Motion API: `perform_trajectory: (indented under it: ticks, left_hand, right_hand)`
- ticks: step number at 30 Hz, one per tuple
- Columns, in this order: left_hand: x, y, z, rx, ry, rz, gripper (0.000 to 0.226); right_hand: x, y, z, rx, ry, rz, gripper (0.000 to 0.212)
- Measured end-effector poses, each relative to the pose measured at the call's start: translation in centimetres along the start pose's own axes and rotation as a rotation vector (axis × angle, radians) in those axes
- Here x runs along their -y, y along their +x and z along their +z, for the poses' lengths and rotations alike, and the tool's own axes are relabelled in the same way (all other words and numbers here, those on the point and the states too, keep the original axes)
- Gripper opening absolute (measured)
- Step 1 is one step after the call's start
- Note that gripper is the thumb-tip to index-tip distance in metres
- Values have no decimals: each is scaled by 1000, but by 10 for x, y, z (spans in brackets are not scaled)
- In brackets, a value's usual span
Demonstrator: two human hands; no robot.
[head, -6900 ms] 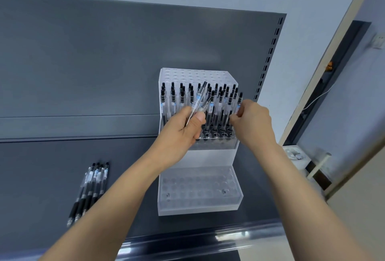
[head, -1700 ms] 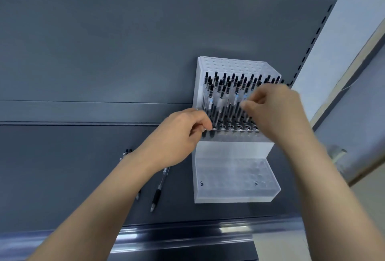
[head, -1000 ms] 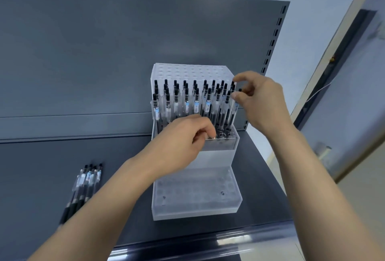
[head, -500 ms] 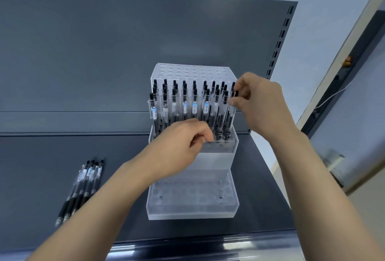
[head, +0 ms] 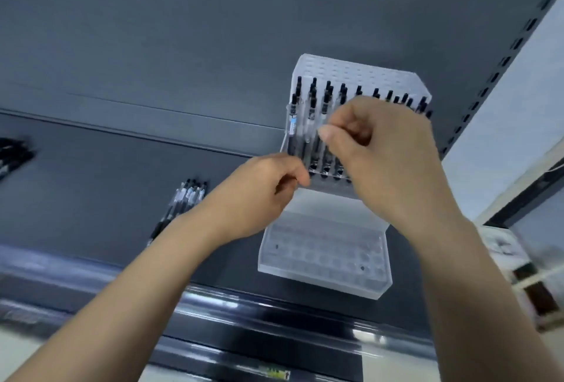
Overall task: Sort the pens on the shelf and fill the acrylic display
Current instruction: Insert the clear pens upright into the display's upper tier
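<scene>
The step in hand looks like straightening the standing pens (head: 311, 119) in the middle tier of the clear display (head: 323, 262), so that each sits upright in its own hole. To do it well, I would take one pen at a time and pinch it high on the barrel. The tier should be steadied from below so the light stand does not skate on the shelf (head: 91, 186). Each pen should go straight down, because the neighbours stand close together and a sideways nudge could tip a row. The lowest tier, at 6 o'clock of the filled rows, shows only bare holes, so I judge that much filling is left.

The display stands on the shelf against the grey back panel (head: 183, 30). A bundle of loose pens (head: 187, 198) lies at 9 o'clock of it, and a blurred dark bundle (head: 12, 152) lies farther out the same way.

The right hand (head: 381, 161) reaches in from 5 o'clock with its fingers curled, and its thumb and forefinger seem closed on the barrel of one standing pen. The left hand (head: 259, 195) sits at 7 o'clock of the right, knuckles up, with thumb and forefinger meeting at the tier's front left corner. I cannot tell whether they pinch the edge, a pen tip or nothing.
</scene>
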State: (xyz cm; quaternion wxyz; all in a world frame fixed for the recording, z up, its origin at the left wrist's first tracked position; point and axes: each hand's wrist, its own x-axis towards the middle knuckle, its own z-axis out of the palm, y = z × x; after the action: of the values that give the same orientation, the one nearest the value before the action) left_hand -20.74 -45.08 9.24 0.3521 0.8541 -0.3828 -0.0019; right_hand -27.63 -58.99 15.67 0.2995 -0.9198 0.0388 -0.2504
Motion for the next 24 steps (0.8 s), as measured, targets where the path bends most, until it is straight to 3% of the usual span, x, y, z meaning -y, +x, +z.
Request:
perform_trajectory:
  ticks: [7,11,13,17,19,21,24]
  left_hand:
    - [88,-68,-26,-234,27,-395,17]
    - [131,-84,-36,-238,52,-596,9]
    - [145,-84,-37,-192,76,-674,16]
    - [162,-74,-29,-64,112,-796,43]
    - [168,-68,-24,-18,141,-827,54]
    - [172,-63,-23,-15,145,-831,55]
    - [176,-55,-24,10,107,-820,39]
  right_hand:
    - [31,-2,109,346,13,-78,20]
    - [28,-1,165,498,-83,88,26]
    - [24,-3,185,558,-131,219,27]
    - [20,-9,210,586,-220,408,41]
    - [18,-10,217,576,-249,471,38]
    - [19,-10,224,547,-236,520,29]
    - [21,-9,236,495,-210,561,45]
